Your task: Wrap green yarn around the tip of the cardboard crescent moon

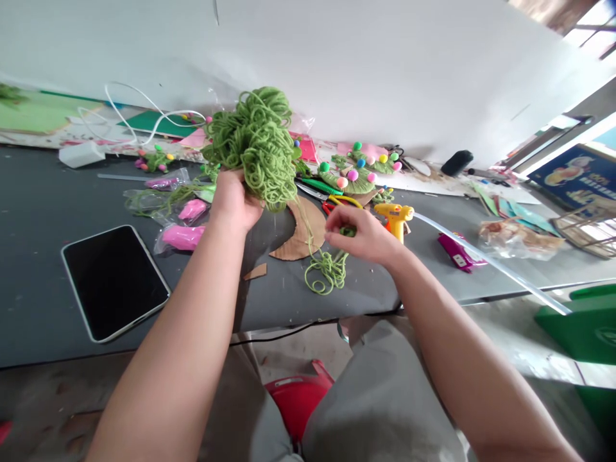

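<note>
A dark grey tabletop (283, 314) is backed by a white wall (409, 70). By the left hand (238, 202), a thick bundle of green yarn (264, 141) is gripped from below and held up over the tabletop, the fingers largely hidden by the strands. The right hand (359, 234), lower and to the right, is curled inward, a bit of green yarn pinched among its fingers. Between the hands, thin strands are hung from the bundle across a cardboard crescent (298, 247) toward loose yarn loops (332, 266), laid just below the right hand. A yellow glue gun (397, 221) is set just beyond that hand; pom-pom-trimmed pieces (356, 185) are scattered near the wall, and a tablet (115, 279) is placed left of the left forearm.
</note>
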